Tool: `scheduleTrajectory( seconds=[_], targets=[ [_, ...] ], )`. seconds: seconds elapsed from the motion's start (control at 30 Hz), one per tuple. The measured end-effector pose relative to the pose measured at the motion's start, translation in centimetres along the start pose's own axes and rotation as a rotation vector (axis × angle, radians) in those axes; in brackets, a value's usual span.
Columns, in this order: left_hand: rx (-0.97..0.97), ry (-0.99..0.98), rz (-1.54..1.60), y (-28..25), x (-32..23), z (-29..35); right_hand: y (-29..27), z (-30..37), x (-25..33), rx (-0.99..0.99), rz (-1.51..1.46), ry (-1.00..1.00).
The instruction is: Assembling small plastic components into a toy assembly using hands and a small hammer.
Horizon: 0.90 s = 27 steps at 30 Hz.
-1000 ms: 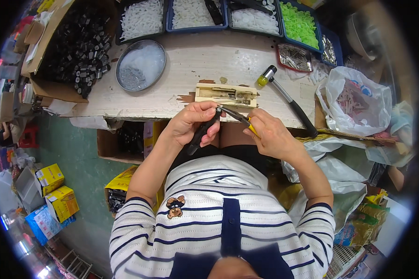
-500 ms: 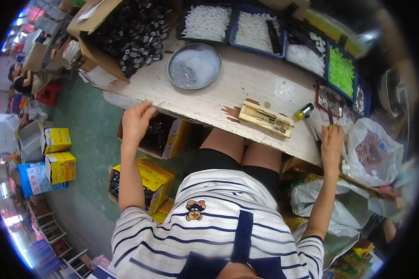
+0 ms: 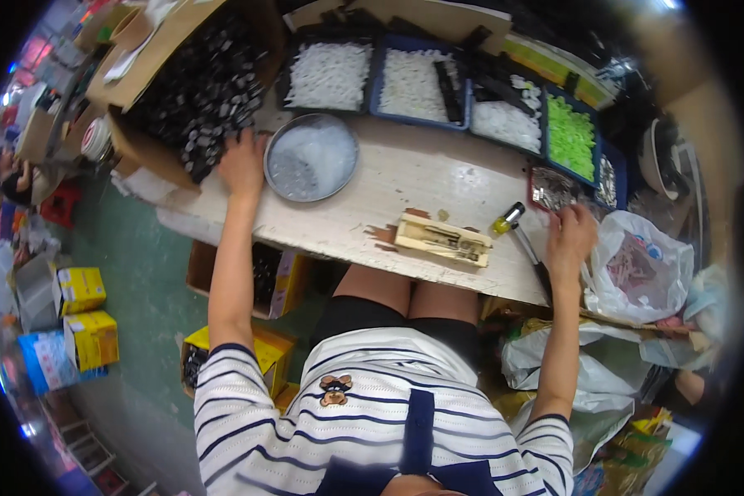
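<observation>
My left hand (image 3: 243, 168) reaches to the spilled edge of a heap of small black parts (image 3: 209, 99) in a cardboard box. Its fingers are stretched forward and a little apart, with no held part visible. Right beside it stands a round metal dish (image 3: 351, 175) with whitish, translucent contents. On the right, my right hand (image 3: 572, 236) has its fingers curled together just in front of a small red tray (image 3: 534, 198) of metal pieces. What they hold is hidden. Between the hands lies a pale slotted block (image 3: 405, 240), perhaps a fixture, close to the table's front edge.
Behind are trays of white pieces (image 3: 331, 73) and bright green pieces (image 3: 569, 132). A yellow-and-black bottle (image 3: 508, 218) and a dark-handled tool (image 3: 531, 250) lie right of the block. A plastic bag (image 3: 678, 269) stands at far right; yellow boxes (image 3: 91, 339) sit on the floor.
My left hand has gone from the table's front edge forward to the black parts. My right hand stays near the red tray; the orange-handled tool it held no longer shows. The view has shifted.
</observation>
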<state>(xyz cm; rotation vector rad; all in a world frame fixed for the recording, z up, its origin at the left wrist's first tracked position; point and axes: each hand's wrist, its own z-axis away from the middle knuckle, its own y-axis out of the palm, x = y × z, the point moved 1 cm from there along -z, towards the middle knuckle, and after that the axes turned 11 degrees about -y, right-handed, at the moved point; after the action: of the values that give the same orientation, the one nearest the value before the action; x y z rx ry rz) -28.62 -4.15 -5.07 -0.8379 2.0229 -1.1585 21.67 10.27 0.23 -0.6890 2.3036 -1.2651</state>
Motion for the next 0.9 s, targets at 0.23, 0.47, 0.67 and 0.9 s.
scheduleTrajectory(
  seconds=[0.23, 0.47, 0.67, 0.9],
  targets=[
    [-0.011, 0.079, 0.187, -0.1, 1.6, 0.4, 2.5, -12.2, 10.0, -0.069, -0.256, -0.308],
    [-0.006, 0.227, 0.299, -2.5, 2.8, 3.2, 4.9, -17.6, 10.8, 0.068, -0.139, -0.449],
    [0.086, 0.131, 0.177, -2.9, 2.8, 3.3, 4.4, -18.5, 10.6, 0.114, -0.193, -0.566],
    [0.206, -0.05, 0.533, -2.5, 3.6, 3.6, -1.9, -15.0, 12.4, -0.13, -0.22, -0.67]
  ],
)
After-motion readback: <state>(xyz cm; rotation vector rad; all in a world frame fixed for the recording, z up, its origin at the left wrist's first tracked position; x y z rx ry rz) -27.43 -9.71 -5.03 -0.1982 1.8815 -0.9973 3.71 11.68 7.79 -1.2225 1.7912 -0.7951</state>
